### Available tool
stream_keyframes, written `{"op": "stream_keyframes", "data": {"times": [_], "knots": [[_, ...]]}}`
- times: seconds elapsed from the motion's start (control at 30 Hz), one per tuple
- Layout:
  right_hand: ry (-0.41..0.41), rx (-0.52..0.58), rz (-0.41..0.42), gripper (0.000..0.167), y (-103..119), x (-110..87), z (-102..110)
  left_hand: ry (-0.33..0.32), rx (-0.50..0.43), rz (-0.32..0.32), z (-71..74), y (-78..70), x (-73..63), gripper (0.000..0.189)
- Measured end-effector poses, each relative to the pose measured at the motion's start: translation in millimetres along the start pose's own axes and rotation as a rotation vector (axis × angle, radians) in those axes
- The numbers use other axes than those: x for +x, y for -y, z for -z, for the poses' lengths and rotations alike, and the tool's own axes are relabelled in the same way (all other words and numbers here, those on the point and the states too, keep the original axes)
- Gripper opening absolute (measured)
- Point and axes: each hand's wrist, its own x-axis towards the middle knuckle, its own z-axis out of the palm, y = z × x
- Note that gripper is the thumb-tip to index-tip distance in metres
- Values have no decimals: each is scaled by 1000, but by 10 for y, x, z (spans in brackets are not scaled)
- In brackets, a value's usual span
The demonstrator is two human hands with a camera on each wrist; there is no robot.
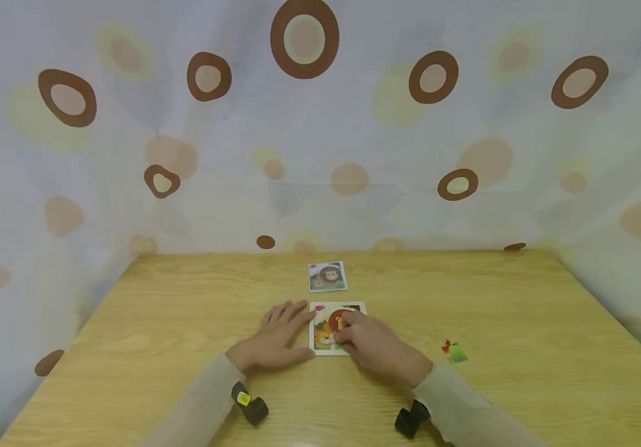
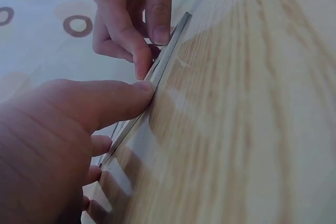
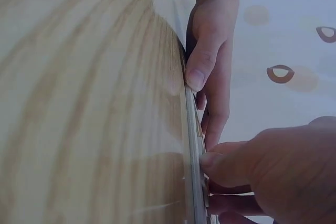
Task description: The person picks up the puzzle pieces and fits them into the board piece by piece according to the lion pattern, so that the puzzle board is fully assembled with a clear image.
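A small jigsaw puzzle [image 1: 322, 332] in a white-bordered tray lies flat on the table, with a lion's red mane and orange shapes showing. My left hand [image 1: 277, 338] is spread at its left side, index fingertip on the border and thumb at the near left corner. The left wrist view shows that thumb [image 2: 121, 100] against the tray's thin edge [image 2: 170, 53]. My right hand [image 1: 381, 347] comes in from the right with curled fingers, thumb and index finger pinching a puzzle piece low over the picture. Those fingers mostly hide the piece and the picture's right half.
Behind the tray lies a square picture card [image 1: 327, 277] with a lion on it. A loose red and green puzzle piece [image 1: 457, 352] lies right of my right hand. The wooden table [image 1: 186, 310] ends at a spotted cloth [image 1: 348, 211] hanging at the back and sides.
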Motion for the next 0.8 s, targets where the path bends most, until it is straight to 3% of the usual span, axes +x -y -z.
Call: {"op": "stream_keyframes", "data": {"times": [0.2,0.43,0.8], "knots": [[-19,87,5,7,-6,-7,-55,11,9,-15,-24,17,9,71],[-46,101,-19,7,12,12,-53,-2,12,-29,16,-8,23,70],[78,239,-17,34,-69,-114,-28,9,-4,0,21,-10,13,71]]}}
